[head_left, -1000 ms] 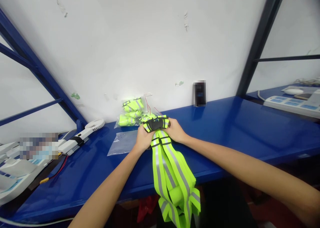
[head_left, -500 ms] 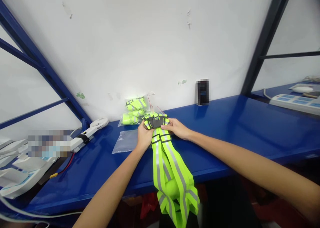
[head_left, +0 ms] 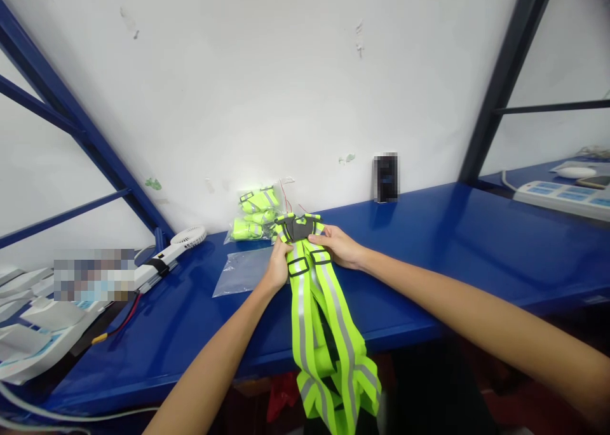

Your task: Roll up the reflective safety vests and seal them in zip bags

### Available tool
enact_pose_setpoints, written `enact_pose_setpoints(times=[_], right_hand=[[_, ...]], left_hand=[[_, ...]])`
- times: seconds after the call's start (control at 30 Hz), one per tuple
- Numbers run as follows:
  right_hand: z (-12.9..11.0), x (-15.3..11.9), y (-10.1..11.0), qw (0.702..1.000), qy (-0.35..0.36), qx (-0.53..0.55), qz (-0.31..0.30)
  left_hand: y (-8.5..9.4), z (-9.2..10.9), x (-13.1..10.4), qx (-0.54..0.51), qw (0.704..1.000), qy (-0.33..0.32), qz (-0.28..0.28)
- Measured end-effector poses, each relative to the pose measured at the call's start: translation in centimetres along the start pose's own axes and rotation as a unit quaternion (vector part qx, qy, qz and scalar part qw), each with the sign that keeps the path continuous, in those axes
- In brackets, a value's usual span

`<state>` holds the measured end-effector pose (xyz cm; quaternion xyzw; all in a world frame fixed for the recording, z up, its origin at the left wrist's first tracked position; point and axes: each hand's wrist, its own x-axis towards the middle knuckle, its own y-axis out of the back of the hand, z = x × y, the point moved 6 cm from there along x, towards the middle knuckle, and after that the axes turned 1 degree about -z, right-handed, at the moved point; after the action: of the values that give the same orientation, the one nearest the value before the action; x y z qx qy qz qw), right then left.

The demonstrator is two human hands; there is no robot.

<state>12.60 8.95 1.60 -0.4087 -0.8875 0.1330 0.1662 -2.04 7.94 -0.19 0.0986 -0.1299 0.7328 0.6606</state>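
Note:
A neon yellow reflective vest [head_left: 340, 295] made of straps with silver stripes hangs from my hands over the table's front edge. At its top is a dark grey buckle [head_left: 301, 228], with black strap sliders just below. My left hand [head_left: 277, 263] is closed on the strap left of the buckle. On the other side my right hand [head_left: 338, 246] pinches the strap end, thumb at the buckle's lower right corner. Some fingers of both hands are hidden behind the straps. Left of my left hand a flat clear plastic bag [head_left: 241, 272] lies on the table.
Bagged yellow vests [head_left: 255, 216] are stacked against the wall behind my hands. A white handheld fan [head_left: 188, 236] and white plastic items [head_left: 42, 333] occupy the left of the blue table [head_left: 429, 244]. A dark blurred box [head_left: 386, 178] stands by the wall. Blue frame posts rise at both sides.
My left hand has shifted slightly down along the strap. The two strap sliders have spread apart, and the buckle now faces me more flatly.

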Motion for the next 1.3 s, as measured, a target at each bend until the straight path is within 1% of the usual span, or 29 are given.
enact_pose_setpoints(times=[0.1,0.17,0.23,0.33,0.4,0.57,0.67,0.83,0.93,1.03,1.1,1.17,1.3], right_hand=[[-0.3,0.2,0.5,0.999,0.024,-0.048,0.005],[-0.8,0.2,1.0,0.992,0.059,-0.114,0.014],[-1.4,0.1,1.3,0.974,0.113,-0.192,0.034],[-2.1,-0.3,1.3,0.942,0.175,-0.277,0.072],[-2.2,-0.6,1.2,0.93,0.193,-0.302,0.083],[-2.4,-0.8,1.0,0.901,0.218,-0.367,0.072],[-2.6,-0.8,1.1,0.893,0.224,-0.384,0.068],[-2.8,-0.9,1.1,0.879,0.23,-0.409,0.082],[-2.6,-1.0,1.1,0.87,0.228,-0.426,0.093],[-2.4,-1.0,1.2,0.866,0.229,-0.433,0.101],[-2.3,-1.0,1.3,0.862,0.233,-0.437,0.106],[-2.4,-1.1,1.2,0.856,0.24,-0.445,0.106],[-2.6,-1.3,1.0,0.855,0.248,-0.445,0.097]], left_hand=[[-0.8,-0.3,0.0,-0.054,0.996,0.041,-0.053],[-1.3,-0.2,-0.2,-0.083,0.992,0.069,-0.07],[-1.7,0.3,-0.3,-0.105,0.988,0.091,-0.071],[-1.9,1.0,-0.6,-0.131,0.983,0.118,-0.049],[-2.1,1.1,-0.7,-0.138,0.98,0.133,-0.044],[-2.9,0.5,-1.1,-0.137,0.972,0.175,-0.079],[-2.9,0.1,-1.2,-0.119,0.976,0.162,-0.085],[-2.6,0.2,-0.9,-0.045,0.992,0.07,-0.099],[-2.4,0.3,-0.7,-0.003,0.996,0.033,-0.084],[-2.3,0.6,-0.5,0.037,0.997,0.01,-0.061],[-2.4,0.8,-0.6,0.046,0.997,0.01,-0.061],[-2.7,1.1,-0.9,0.038,0.996,0.021,-0.076],[-3.1,1.4,-1.6,0.024,0.99,0.073,-0.117]])
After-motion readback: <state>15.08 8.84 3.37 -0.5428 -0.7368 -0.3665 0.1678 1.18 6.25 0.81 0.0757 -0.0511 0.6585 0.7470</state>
